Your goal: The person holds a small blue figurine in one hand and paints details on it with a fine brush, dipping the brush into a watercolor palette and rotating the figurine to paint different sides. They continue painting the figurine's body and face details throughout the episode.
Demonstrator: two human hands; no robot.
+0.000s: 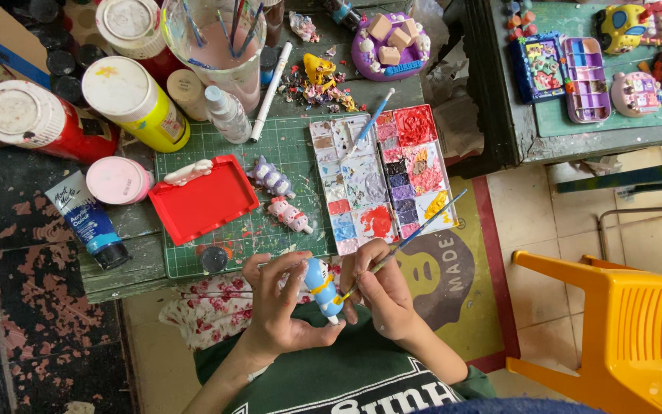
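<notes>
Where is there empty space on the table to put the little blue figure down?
The green cutting mat has a bare patch between the red tray, the small bottle and the paint palette. Another strip lies along its front edge, right of the dark lid. It is crowded at the back left, around the paint bottles and brush jar.
</notes>
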